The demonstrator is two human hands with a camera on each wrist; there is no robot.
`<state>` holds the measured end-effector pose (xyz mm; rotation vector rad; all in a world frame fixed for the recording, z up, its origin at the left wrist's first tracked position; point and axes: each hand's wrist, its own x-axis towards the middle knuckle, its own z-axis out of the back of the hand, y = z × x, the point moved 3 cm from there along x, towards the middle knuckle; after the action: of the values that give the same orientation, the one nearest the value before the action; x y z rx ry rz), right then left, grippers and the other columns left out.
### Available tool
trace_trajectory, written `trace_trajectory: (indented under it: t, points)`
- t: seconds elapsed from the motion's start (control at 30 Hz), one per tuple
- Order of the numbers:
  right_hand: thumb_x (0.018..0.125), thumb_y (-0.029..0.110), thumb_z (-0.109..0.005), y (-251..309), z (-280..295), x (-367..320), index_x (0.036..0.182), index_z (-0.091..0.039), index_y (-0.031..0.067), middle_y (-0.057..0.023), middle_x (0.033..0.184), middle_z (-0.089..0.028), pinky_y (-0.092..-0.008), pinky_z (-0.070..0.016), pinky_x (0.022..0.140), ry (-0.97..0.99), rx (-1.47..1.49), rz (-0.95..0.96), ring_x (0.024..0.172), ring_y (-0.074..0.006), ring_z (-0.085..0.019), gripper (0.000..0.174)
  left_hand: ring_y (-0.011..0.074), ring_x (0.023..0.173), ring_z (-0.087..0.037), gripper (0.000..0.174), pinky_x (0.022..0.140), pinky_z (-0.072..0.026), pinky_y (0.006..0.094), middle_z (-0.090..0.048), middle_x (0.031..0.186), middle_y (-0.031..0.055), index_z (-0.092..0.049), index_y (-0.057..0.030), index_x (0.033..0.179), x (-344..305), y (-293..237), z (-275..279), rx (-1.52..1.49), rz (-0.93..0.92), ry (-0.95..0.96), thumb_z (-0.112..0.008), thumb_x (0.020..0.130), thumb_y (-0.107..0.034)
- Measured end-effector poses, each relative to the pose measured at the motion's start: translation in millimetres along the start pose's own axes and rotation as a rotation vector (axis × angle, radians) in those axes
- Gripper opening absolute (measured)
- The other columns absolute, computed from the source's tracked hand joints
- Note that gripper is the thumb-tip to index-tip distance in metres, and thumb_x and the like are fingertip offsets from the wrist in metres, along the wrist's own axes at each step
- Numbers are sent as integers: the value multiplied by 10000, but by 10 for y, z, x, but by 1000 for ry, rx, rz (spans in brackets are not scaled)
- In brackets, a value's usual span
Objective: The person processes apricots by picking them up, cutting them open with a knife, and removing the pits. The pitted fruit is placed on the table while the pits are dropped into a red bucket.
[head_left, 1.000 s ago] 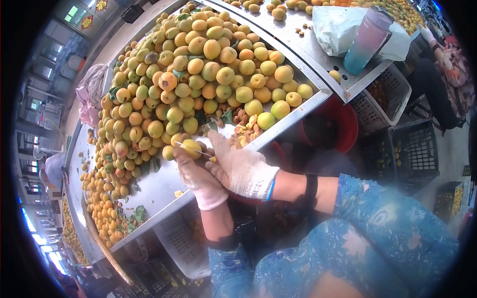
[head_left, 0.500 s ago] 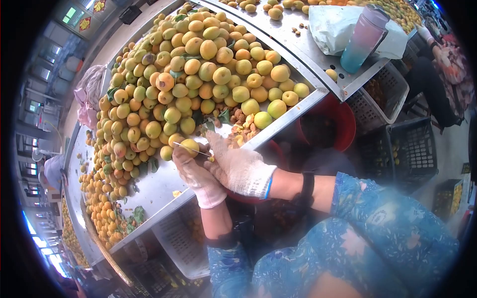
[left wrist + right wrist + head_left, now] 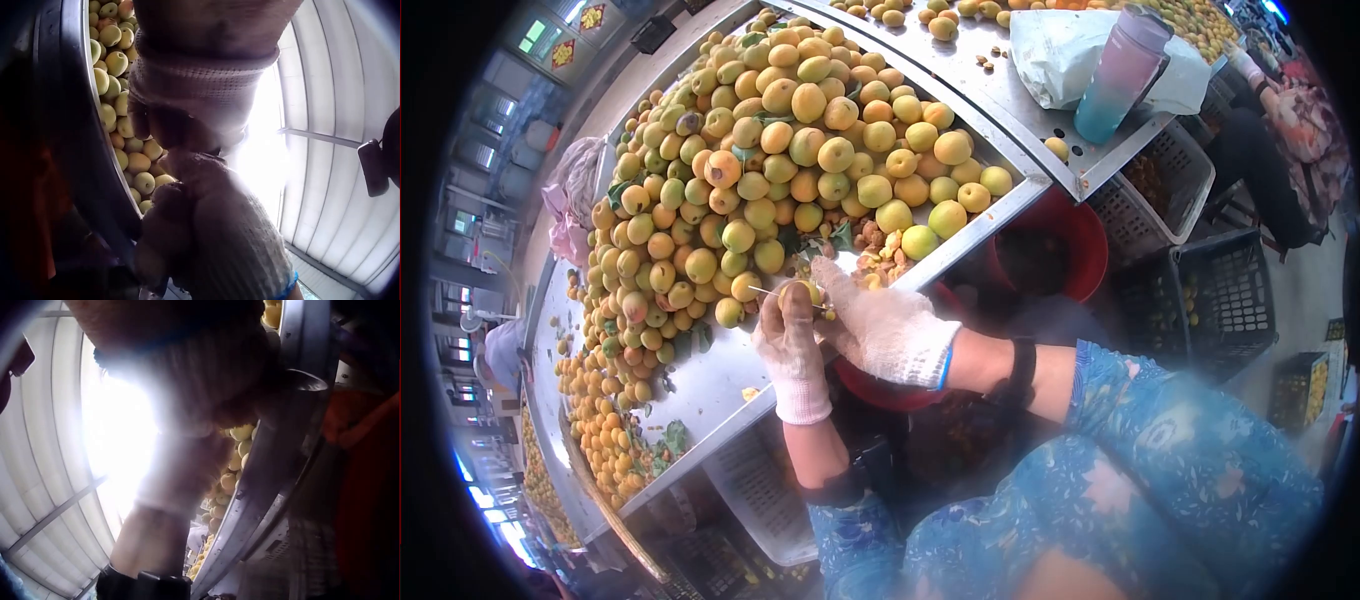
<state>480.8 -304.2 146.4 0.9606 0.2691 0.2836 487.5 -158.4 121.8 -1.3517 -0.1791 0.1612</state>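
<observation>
In the head view, both hands wear pale knit gloves and meet over the front edge of the metal table. The left hand (image 3: 790, 350) grips an apricot (image 3: 809, 291), mostly covered by its fingers. Against it lies the right hand (image 3: 892, 330), holding a thin metal tool that crosses the fruit. In the right wrist view, one bright rounded end of the metal tool (image 3: 306, 380) sticks out past the glove. The left wrist view has the right glove (image 3: 231, 231) close below the left cuff (image 3: 197, 84); the apricot is hidden there.
A large heap of apricots (image 3: 750, 170) covers the table (image 3: 710, 385). Pits and scraps (image 3: 880, 262) lie near its front edge. Below are red buckets (image 3: 1090, 265) and crates (image 3: 1225, 290). A bottle (image 3: 1115, 80) and white bag (image 3: 1045, 55) stand on the adjoining table.
The left hand has turned more upright around the apricot, covering more of it. Less of the metal tool shows. The head view has shifted slightly.
</observation>
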Motion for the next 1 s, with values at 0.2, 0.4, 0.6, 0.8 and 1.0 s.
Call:
trace_trajectory:
  t: [0.2, 0.4, 0.6, 0.8, 1.0]
  points:
    - [842, 174, -550, -246, -66, 137, 1030, -594, 56, -208, 920, -667, -494, -500, 778, -160, -1, 101, 915, -406, -637, 226, 204, 822, -589, 316, 761, -473, 322, -645, 905, 109, -642, 24, 1076, -108, -242, -87, 447, -574, 149, -659, 896, -236]
    - [817, 139, -568, -280, -146, 197, 970, -620, 16, -234, 908, -657, -479, -501, 780, -114, 201, 249, 913, -421, -628, 204, 272, 817, -603, 294, 769, -473, 360, -639, 888, 143, -634, 28, 1013, -121, -299, -116, 454, -656, 126, -619, 906, -245]
    - [814, 97, -573, -326, -112, 215, 998, -642, 25, -194, 862, -671, -393, -512, 749, 7, 378, 161, 881, -322, -669, 209, 322, 838, -599, 265, 795, -472, 402, -641, 927, 173, -615, 34, 1020, -175, -319, -264, 465, -689, 52, -596, 885, -194]
    - [875, 77, -560, -461, -278, 357, 859, -569, 65, -38, 690, -523, -284, -455, 525, 268, 1293, -356, 580, -189, -534, 22, 302, 1014, -584, 438, 915, -454, 403, -599, 1151, 200, -555, 63, 1200, -154, -149, -275, 194, -336, -20, -454, 950, -282]
    - [858, 90, -600, -178, -151, 139, 758, -518, 67, -2, 573, -419, -265, -237, 334, 328, 1534, -689, 382, -98, -327, 131, 219, 1007, -572, 525, 903, -459, 347, -602, 1047, 143, -583, 36, 1150, -43, -41, -214, -156, -41, -67, -323, 975, -385]
